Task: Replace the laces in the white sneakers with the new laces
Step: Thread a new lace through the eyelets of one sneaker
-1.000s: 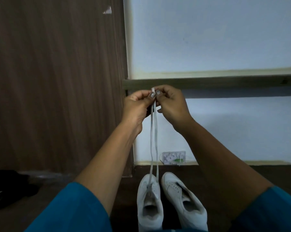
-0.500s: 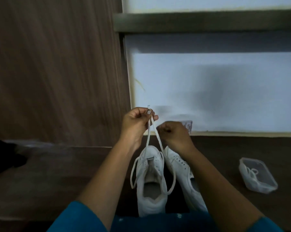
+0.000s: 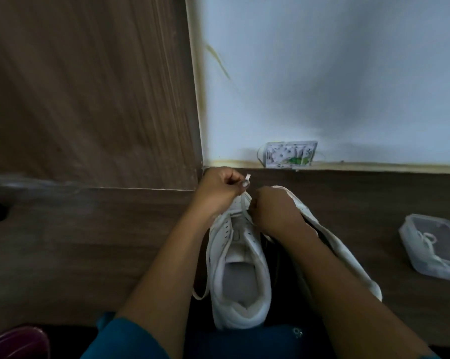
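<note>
- Where the view starts, nearest the person, a teal sleeve lies just behind the heel of the sneaker, which stands on the floor with its toe pointing away.
- A slack loop of the lace hangs off the sneaker's left side, near the heel.
- The other sneaker lies just right of the sneaker, angled outward and partly under the right forearm.
- The right hand sits over the sneaker's toe end, fingers curled and touching the lace. Whether it pinches the lace I cannot tell.
- The left hand is at the toe's left edge, thumb and forefinger pinching the lace just below its tip. From there the lace runs down to the front eyelets.
- A clear box with a coiled lace inside lies well right of the sneaker.
- A packet leans on the wall beyond the toe.
</note>
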`<move>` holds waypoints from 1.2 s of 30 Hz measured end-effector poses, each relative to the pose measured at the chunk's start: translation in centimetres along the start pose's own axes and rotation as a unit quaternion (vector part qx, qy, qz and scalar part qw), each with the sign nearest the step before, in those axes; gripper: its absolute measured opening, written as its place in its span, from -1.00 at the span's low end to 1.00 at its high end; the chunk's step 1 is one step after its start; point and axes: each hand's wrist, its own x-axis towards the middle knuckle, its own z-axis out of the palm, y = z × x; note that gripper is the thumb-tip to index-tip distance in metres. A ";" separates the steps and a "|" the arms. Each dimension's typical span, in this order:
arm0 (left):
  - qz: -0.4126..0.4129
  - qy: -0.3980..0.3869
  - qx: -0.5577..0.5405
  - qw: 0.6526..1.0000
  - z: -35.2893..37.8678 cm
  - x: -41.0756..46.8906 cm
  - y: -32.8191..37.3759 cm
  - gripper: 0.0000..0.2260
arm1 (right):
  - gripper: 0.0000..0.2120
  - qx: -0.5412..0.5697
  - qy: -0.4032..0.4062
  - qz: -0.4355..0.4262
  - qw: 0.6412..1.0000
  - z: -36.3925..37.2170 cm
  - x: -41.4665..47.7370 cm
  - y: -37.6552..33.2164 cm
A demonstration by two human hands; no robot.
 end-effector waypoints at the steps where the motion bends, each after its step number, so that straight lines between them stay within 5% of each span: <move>1: 0.001 0.003 -0.009 1.000 0.1 0.0 0.0 -0.79 | -0.78 -0.008 -0.012 0.001 1.000 0.1 -0.1 0.0; 13: 0.010 0.024 -0.070 0.997 0.5 -0.3 0.4 -0.92 | -0.68 0.025 -0.037 0.012 0.999 -0.2 -0.2 0.1; 17: 0.032 0.068 -0.094 0.993 0.2 -0.6 1.6 -0.94 | -0.84 0.118 0.037 -0.002 0.992 -1.6 -0.5 0.1; 22: 0.072 0.109 -0.157 0.979 -1.3 -1.8 7.6 -0.88 | -0.88 0.293 0.170 -0.070 0.938 -9.2 -1.8 -1.8; 30: 0.209 0.101 -0.139 0.963 -4.1 -8.0 22.8 -0.83 | -0.94 0.331 0.290 -0.155 0.885 -25.0 -6.6 -6.6; 36: 0.237 0.089 -0.156 0.955 -4.6 -12.5 29.1 -0.81 | -0.95 0.340 0.345 -0.168 0.859 -30.5 -10.0 -8.6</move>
